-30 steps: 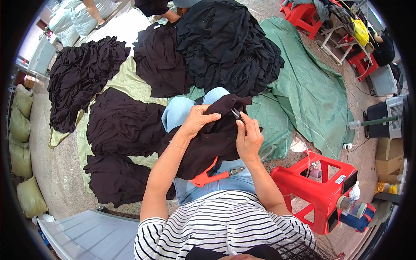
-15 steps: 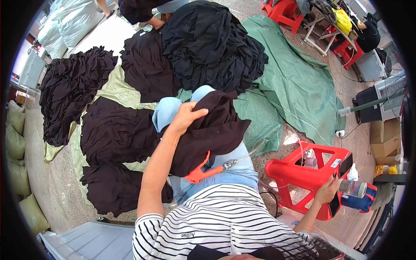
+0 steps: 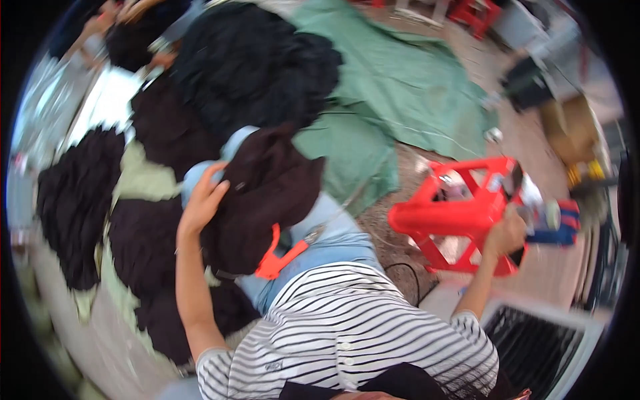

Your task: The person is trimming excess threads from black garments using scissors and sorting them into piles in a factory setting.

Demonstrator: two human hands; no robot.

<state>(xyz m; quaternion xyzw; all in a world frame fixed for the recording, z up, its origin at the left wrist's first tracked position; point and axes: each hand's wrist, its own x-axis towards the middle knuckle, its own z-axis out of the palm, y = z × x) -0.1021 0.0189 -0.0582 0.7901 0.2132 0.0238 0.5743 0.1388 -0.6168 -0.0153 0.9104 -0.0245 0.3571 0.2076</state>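
Note:
A dark brown cloth lies draped over my lap and knee. My left hand rests at its left edge by the knee, with thumb and fingers apart. Below the cloth, on my light blue jeans, sits an orange-red pistol-shaped tool with a metal end, touched by neither hand. Out to the right, my right hand is against the near right side of a red plastic stool. Blur smears its fingers, and what they hold, if anything, does not show.
Dark cloth heaps spread on the left, and a big black heap stands ahead. A green tarp covers the floor beyond. Another person's hands show at the upper left. A cardboard box stands right of the stool.
The view has turned, so the heaps, stool and box sit higher or farther left, and blur has grown. My left hand has slipped toward the cloth's left edge; my right hand stays by the stool.

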